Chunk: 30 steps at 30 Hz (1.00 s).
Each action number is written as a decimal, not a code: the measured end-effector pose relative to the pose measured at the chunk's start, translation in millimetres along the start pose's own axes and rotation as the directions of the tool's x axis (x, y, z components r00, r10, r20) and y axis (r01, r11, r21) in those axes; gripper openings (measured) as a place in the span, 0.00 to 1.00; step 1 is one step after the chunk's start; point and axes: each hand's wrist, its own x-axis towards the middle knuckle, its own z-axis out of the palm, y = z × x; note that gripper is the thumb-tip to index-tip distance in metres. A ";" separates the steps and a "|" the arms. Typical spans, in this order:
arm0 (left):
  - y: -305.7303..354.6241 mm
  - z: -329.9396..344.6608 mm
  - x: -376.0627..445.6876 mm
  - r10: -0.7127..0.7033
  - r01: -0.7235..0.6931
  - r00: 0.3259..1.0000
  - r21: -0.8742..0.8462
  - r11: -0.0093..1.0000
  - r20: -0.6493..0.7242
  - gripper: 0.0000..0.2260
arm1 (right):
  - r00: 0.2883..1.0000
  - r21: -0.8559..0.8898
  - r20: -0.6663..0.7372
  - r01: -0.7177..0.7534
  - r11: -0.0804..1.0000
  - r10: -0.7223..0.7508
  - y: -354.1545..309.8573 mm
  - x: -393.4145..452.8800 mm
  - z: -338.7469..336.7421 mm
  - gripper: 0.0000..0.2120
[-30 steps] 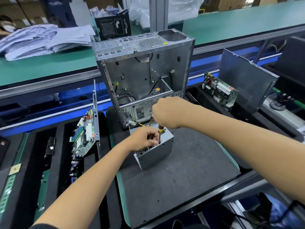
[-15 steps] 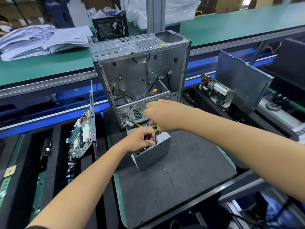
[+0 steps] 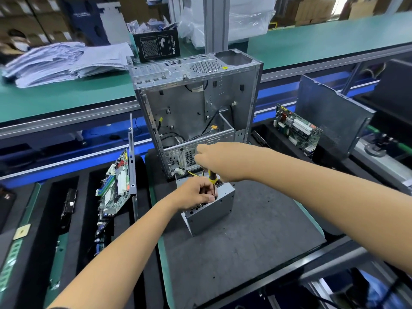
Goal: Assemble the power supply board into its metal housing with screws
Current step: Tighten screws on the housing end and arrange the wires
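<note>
Under left hand (image 3: pixel 194 192) fingers (image 3: pixel 208 198): metal housing (image 3: pixel 208 211), screwdriver (image 3: pixel 213 179) beside

Open PC case (image 3: pixel 196 108) upright at back edge of dark mat (image 3: pixel 256 237). Motherboard (image 3: pixel 114 188) leaning in foam tray (image 3: pixel 55 219) left; another board (image 3: pixel 296 129) and grey panel (image 3: pixel 330 117) right. Paper stack (image 3: pixel 62 62), black box (image 3: pixel 157 45) on green conveyor (image 3: pixel 312 43) behind.

This is a factory where computers are put together. A long green belt (image 3: pixel 312 43) runs past the desk (image 3: pixel 245 241). An open computer case (image 3: pixel 196 103) stands there, circuit boards (image 3: pixel 116 186) wait in black trays (image 3: pixel 44 219), and cardboard boxes (image 3: pixel 33 18) are stacked behind.
</note>
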 end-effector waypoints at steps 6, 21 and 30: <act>-3.9 1.6 0.9 0.015 -0.015 1.000 -0.030 0.999 -0.003 0.03 | 0.999 -0.021 -0.034 -0.001 1.000 0.000 7.8 6.6 2.7 0.12; -1.3 0.8 2.2 0.003 -0.002 1.000 0.020 1.000 -0.016 0.15 | 0.988 0.110 0.099 -0.132 0.985 0.121 14.3 -3.2 0.5 0.14; -7.1 2.1 3.2 0.030 -0.030 1.000 0.024 0.999 -0.002 0.02 | 1.000 0.043 -0.004 0.024 0.999 -0.024 2.4 0.8 3.2 0.06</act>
